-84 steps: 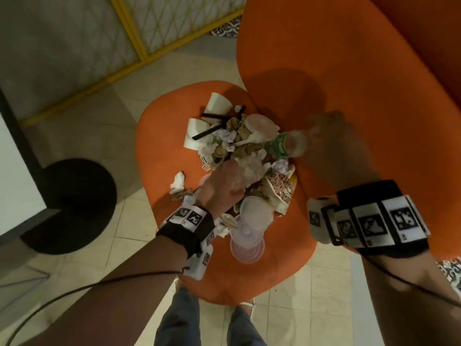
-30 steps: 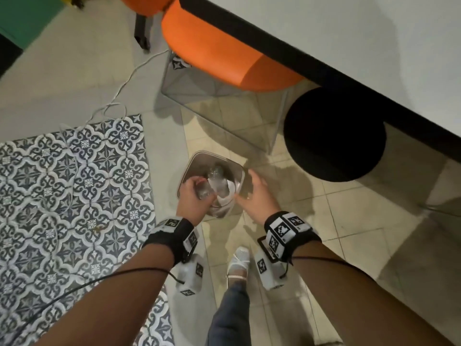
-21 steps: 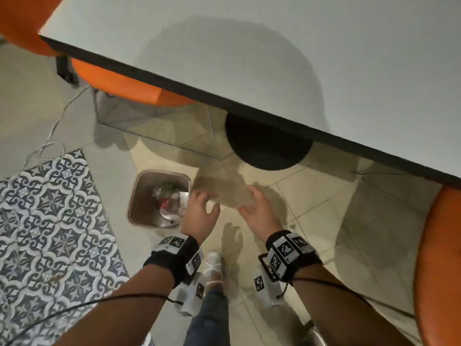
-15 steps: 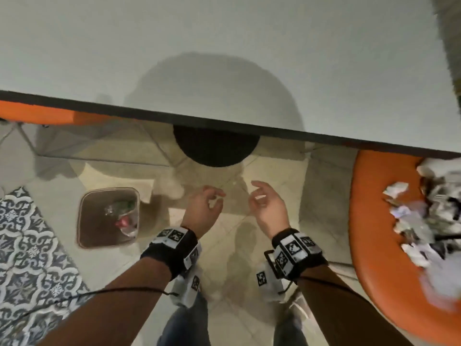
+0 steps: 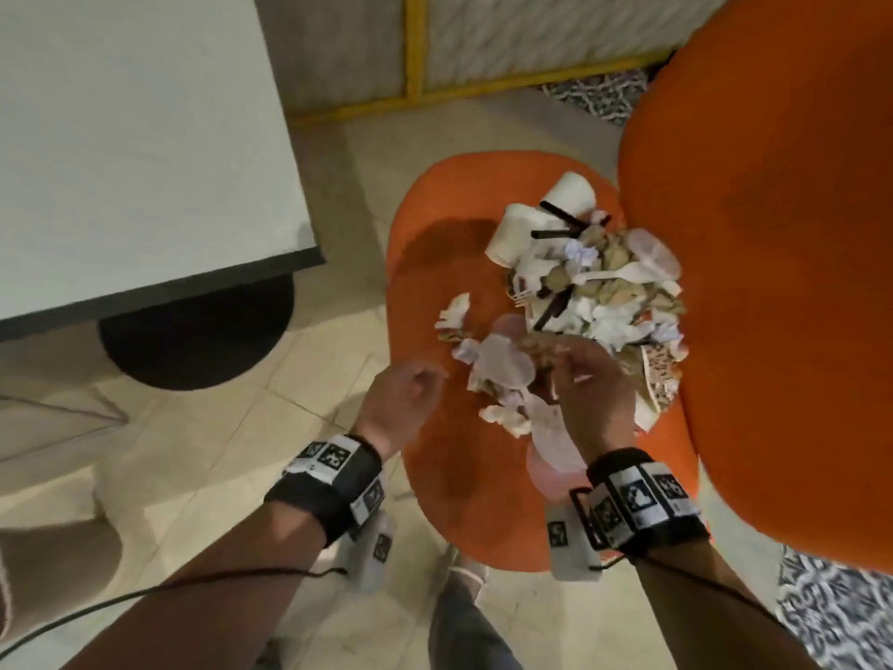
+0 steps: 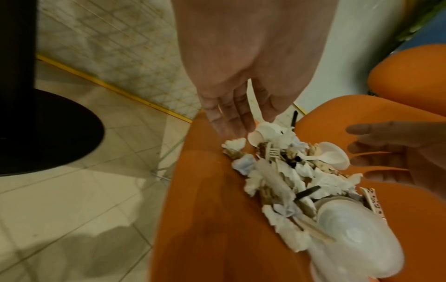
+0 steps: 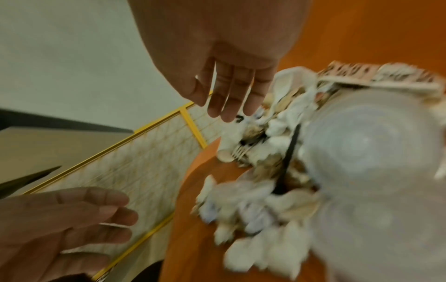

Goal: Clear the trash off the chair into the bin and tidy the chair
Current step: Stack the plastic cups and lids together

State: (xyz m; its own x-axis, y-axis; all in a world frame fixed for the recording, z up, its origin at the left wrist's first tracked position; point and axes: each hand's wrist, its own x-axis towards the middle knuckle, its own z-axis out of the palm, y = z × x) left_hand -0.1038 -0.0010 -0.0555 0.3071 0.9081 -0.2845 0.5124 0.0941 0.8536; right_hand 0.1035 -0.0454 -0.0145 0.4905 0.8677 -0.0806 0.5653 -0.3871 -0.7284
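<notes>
ok so I'm back over the orange chair (image 5: 464, 476) now. Half a second ago I was looking at the floor under the white table (image 5: 135, 137), with the bin off to my left and the chair only at the right edge of view. The bottle and wad I carried over went into the bin, so both hands come back with nothing in them. The bin itself is out of every view right now.

The trash pile (image 5: 589, 292) sits just ahead of both hands on the seat, running back toward the backrest: paper cups, crumpled napkins, black straws, a plastic fork and spoon. Most of it is untouched, so I'd say the job is barely started and there are several more trips to go.

The stack of clear plastic lids (image 6: 350, 248) lies closest, right under my right wrist.

Right hand (image 5: 587, 389) is over the near edge of the pile, fingers relaxed and spread, holding nothing. Left hand (image 5: 403, 398) hangs just to the left of the pile, loosely curled, also holding nothing. Looks like the next scoop is about to happen.
</notes>
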